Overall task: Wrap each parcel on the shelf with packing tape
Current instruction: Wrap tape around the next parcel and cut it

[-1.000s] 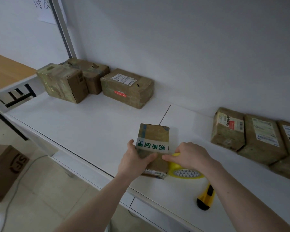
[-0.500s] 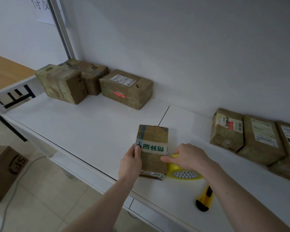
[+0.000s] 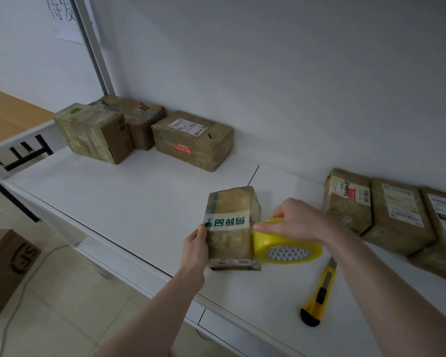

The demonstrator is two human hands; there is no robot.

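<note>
The small brown cardboard parcel with a white green-lettered band (image 3: 231, 225) stands near the white shelf's (image 3: 119, 191) front edge. It looks light and stiff, best steadied by its sides. Left hand (image 3: 195, 247) clasps its left side; right hand (image 3: 292, 221) grasps the yellow packing-tape roll (image 3: 286, 244) touching its right side. A yellow utility knife (image 3: 319, 296) lies beyond.

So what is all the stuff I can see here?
small taped cardboard parcel: one, brown with a white band printed in green, front middle of shelf
yellow tape roll: one, against that parcel's right side
yellow and black utility knife: one, front right of shelf
back-left parcels: three, brown, by the wall
right-hand parcels: at least three, brown with labels, far right
white shelf: one
floor box: one, brown, lower left
left hand: holds the small parcel's left side
right hand: grips the tape roll
</note>
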